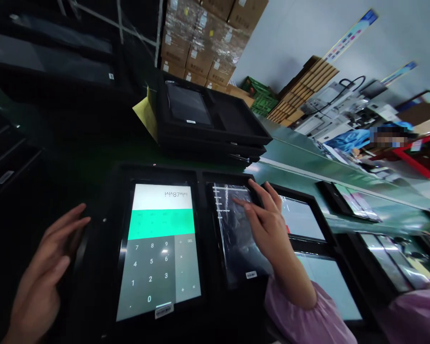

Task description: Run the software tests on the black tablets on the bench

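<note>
Two tablets lie side by side in a black foam tray (199,191). The left tablet (157,267) shows a calculator with a green band and number keys. On the right tablet (232,243) is a dark screen with a short text menu, under shiny clear film. My right hand (268,224) is over this tablet, one fingertip at the menu lines and the other fingers stretched apart, holding nothing. My left hand (43,277) hovers by the tray's left side, fingers extended and empty. Its lower part runs out of view.
Behind stands a stack of black trays (215,129) with a tablet (188,102) in the top one and yellow paper (147,114) beside it. More lit tablets (329,282) lie to the right. Wrapped cartons (200,43) are piled at the back. Another purple sleeve (415,315) shows far right.
</note>
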`<state>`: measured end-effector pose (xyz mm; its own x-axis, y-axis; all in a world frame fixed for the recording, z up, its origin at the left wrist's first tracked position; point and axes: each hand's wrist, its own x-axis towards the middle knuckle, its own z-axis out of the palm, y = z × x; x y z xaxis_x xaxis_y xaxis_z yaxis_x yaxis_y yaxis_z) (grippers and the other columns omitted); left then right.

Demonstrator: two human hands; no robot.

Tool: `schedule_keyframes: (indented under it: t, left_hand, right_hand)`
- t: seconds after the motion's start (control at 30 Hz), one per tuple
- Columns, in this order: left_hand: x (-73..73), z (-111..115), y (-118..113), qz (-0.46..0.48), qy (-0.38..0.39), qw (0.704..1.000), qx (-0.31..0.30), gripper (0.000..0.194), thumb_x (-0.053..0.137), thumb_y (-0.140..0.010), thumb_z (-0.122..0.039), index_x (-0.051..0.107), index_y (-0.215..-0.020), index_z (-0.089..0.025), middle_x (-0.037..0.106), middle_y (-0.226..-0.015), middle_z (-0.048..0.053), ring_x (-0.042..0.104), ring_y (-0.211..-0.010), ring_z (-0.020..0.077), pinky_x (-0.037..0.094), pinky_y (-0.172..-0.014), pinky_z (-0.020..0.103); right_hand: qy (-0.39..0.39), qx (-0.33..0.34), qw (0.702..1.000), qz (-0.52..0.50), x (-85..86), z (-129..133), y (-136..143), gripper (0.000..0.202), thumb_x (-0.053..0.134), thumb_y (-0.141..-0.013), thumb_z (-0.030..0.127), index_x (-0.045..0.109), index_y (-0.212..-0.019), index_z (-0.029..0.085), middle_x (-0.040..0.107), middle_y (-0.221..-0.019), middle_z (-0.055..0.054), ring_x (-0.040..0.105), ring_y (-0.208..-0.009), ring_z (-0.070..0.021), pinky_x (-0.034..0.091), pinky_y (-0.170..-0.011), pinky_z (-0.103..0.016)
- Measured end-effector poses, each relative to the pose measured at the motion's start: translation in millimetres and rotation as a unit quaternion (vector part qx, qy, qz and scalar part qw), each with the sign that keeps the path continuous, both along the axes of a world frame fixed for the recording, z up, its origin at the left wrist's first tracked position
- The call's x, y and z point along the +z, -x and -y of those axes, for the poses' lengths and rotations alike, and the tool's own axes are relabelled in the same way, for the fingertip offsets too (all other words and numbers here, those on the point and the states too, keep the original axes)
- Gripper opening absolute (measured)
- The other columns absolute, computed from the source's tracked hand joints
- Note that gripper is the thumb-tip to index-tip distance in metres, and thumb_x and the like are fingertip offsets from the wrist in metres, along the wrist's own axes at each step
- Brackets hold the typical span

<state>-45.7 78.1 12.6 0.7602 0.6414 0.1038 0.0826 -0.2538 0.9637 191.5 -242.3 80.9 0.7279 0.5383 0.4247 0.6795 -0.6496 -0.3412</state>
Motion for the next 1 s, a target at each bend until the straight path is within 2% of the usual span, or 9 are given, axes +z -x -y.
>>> schedule_keyframes:
  t: [0.13,0.3,0.37,0.43,0.5,0.6,0.77,0.87,1.0]
  left_hand:
    - [8.6,3,-11,-0.031,0.056,0.998,0.004,0.038,0.047,-0.097,-0.054,0.059,-0.132,-0.054,0.047,-0.158,-0.014,0.035,-0.152,0.0305,0.024,-0.128,0.054]
    - [47.9,14,-43,-0.123,0.071,0.989,0.053,0.052,0.056,-0.093,-0.055,0.053,-0.145,-0.044,0.047,-0.160,-0.008,0.039,-0.149,0.0311,0.024,-0.128,0.053]
    - [63.1,16,-62,-0.148,0.090,0.984,0.041,0.062,0.062,-0.092,-0.050,0.045,-0.151,-0.040,0.042,-0.163,-0.005,0.037,-0.151,0.0295,0.026,-0.127,0.050]
    - [71.2,13,-79,-0.167,0.093,0.981,0.020,0.076,0.064,-0.092,-0.048,0.033,-0.159,-0.033,0.037,-0.166,0.002,0.036,-0.151,0.0283,0.029,-0.126,0.048]
    - [72.1,6,-92,-0.200,0.063,0.978,0.012,0.092,0.069,-0.088,-0.047,0.020,-0.164,-0.028,0.032,-0.168,0.008,0.035,-0.152,0.0292,0.030,-0.125,0.048]
    - [67.3,-2,-100,-0.239,-0.021,0.971,-0.004,0.109,0.076,-0.081,-0.048,0.010,-0.165,-0.026,0.025,-0.170,0.013,0.030,-0.154,0.0321,0.028,-0.124,0.051]
    - [62.5,-1,-100,-0.241,-0.158,0.957,-0.024,0.112,0.070,-0.086,-0.054,0.001,-0.165,-0.017,0.011,-0.172,0.021,0.016,-0.157,0.0379,0.022,-0.124,0.059]
    - [58.3,-2,-100,-0.240,-0.128,0.962,0.000,0.114,0.072,-0.085,-0.055,-0.001,-0.165,-0.022,0.019,-0.170,0.020,0.026,-0.154,0.0390,0.027,-0.122,0.060]
    - [54.7,-4,-102,-0.268,-0.093,0.957,0.054,0.110,0.070,-0.084,-0.061,0.002,-0.165,-0.029,0.029,-0.168,0.016,0.040,-0.146,0.0415,0.037,-0.116,0.062]
  right_hand:
    - [0.011,0.004,1.000,-0.027,-20.3,17,-10,0.040,0.042,-0.107,0.041,0.079,-0.115,0.026,0.047,-0.157,-0.009,0.024,-0.154,-0.0367,0.035,-0.116,-0.071]
    - [0.010,0.022,0.999,-0.036,-30.5,16,-7,0.038,0.044,-0.107,0.039,0.077,-0.118,0.027,0.040,-0.162,-0.006,0.015,-0.156,-0.0385,0.034,-0.117,-0.071]
    - [-0.005,0.024,0.999,-0.030,-29.9,17,-5,0.037,0.044,-0.106,0.038,0.077,-0.118,0.027,0.042,-0.161,-0.006,0.018,-0.155,-0.0390,0.035,-0.116,-0.072]
    - [-0.040,0.015,0.999,-0.016,-28.6,20,-4,0.037,0.044,-0.106,0.038,0.077,-0.117,0.028,0.048,-0.156,-0.007,0.027,-0.152,-0.0388,0.037,-0.114,-0.072]
    - [-0.074,0.002,0.997,-0.008,-27.3,22,-3,0.038,0.044,-0.106,0.040,0.078,-0.116,0.026,0.054,-0.152,-0.009,0.035,-0.148,-0.0390,0.040,-0.111,-0.073]
    - [-0.107,-0.010,0.994,-0.012,-25.1,23,-3,0.038,0.045,-0.106,0.041,0.077,-0.116,0.026,0.058,-0.146,-0.010,0.042,-0.143,-0.0390,0.045,-0.106,-0.072]
    - [-0.133,-0.008,0.991,-0.024,-17.4,20,0,0.034,0.045,-0.106,0.032,0.076,-0.119,0.027,0.059,-0.145,-0.009,0.044,-0.142,-0.0349,0.048,-0.106,-0.066]
    - [-0.137,0.008,0.990,-0.026,-13.3,19,1,0.032,0.047,-0.105,0.027,0.078,-0.114,0.025,0.061,-0.144,-0.009,0.045,-0.142,-0.0328,0.047,-0.109,-0.062]
    - [-0.099,0.027,0.994,-0.043,-14.7,19,-1,0.032,0.048,-0.105,0.027,0.080,-0.107,0.027,0.064,-0.140,-0.007,0.044,-0.142,-0.0316,0.047,-0.110,-0.059]
